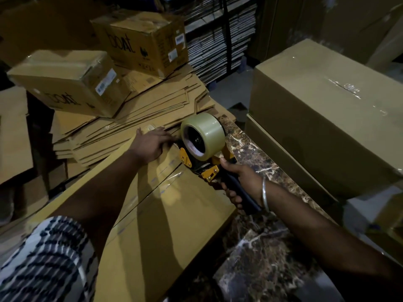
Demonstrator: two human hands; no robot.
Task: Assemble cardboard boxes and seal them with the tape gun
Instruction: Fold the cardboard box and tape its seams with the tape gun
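Nearest the camera, a patterned sleeve covers the person's left upper arm. Under both forearms lies the cardboard box, its flaps closed, clear tape along the centre seam, resting on a dark marbled counter. The right hand, a metal bangle at the wrist, has its fingers wrapped around the tape gun handle; the gun sits at the box's far end. The left hand presses flat there, fingers straight and close together. Beyond lie stacked flat cartons, two printed boxes, and a large taped box on the right.
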